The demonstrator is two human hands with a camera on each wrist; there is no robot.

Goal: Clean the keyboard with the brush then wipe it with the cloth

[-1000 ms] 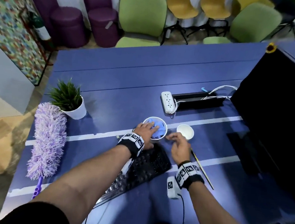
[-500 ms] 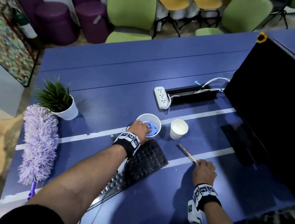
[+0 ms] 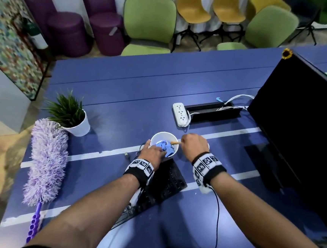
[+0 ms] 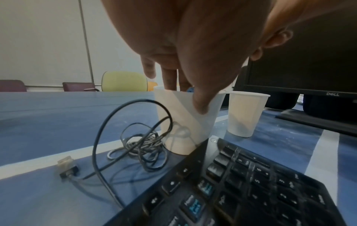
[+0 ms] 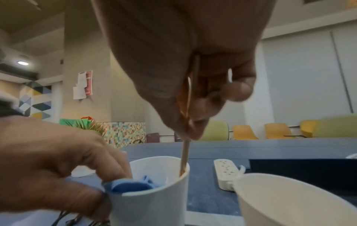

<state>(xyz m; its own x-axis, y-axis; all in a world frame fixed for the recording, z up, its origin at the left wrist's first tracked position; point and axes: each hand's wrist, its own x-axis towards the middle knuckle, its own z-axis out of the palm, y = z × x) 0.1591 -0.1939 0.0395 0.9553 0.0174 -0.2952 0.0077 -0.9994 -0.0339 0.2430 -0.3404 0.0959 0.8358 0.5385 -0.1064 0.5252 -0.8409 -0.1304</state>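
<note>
1. The person's right hand [image 3: 193,145] holds the brush [image 5: 185,156]; its fingers [image 5: 236,91] are curled and clamped on the thin wooden handle. In the right wrist view the handle runs almost upright, and its lower end goes into the white cup [image 3: 163,145] at the far rim. Which end of the brush is in the cup cannot be told.
2. The left hand [image 3: 153,152] is at the near side of the same cup. Its thumb [image 4: 201,105] presses on the outside wall and its fingers [image 5: 108,159] reach over the rim onto the blue cloth [image 3: 166,147], which lies crumpled inside the cup. Whether they already pinch the cloth cannot be told.
3. The keyboard [image 3: 163,187] lies on the bench [image 3: 161,88] just on the near side of the cup, under the left wrist, with its long axis running diagonally toward the person.
4. A second cup [image 4: 245,114] stands just to the right of the first one.
5. Judgement: the cloth step is probably next. The cloth is directly under the left fingers, so the left hand is the nearer one, and the cloth must come up over the rim and then back toward the keyboard.
</note>
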